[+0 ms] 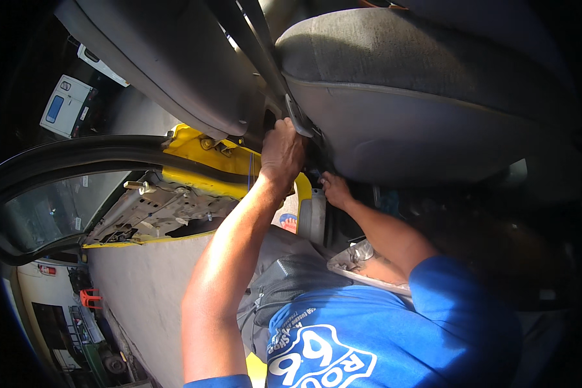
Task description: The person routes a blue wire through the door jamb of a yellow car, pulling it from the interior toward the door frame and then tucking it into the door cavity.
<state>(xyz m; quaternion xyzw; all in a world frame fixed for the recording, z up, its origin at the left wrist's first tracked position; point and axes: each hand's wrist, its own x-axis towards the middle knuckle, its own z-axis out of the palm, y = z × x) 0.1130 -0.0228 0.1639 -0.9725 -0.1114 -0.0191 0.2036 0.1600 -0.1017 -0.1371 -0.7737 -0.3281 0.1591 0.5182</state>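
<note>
My left hand (283,152) is closed at the lower end of a dark seat belt (265,55). Its fingertips press against a pale grey, flat piece (297,116) on the belt. Below and to the right, my right hand (335,191) reaches low beside the grey car seat (394,123), its fingers drawn together. Whatever lies between those fingers is too small and dark to make out. The yellow door sill (301,187) passes close to both hands.
Another grey seat back (174,58) rises at the upper left. An open door (161,207) with its inner panel off stands at left. Beside my lap lies a pale tray (343,264) with small items. Outside are a white vehicle (66,107) and a red stool (90,298).
</note>
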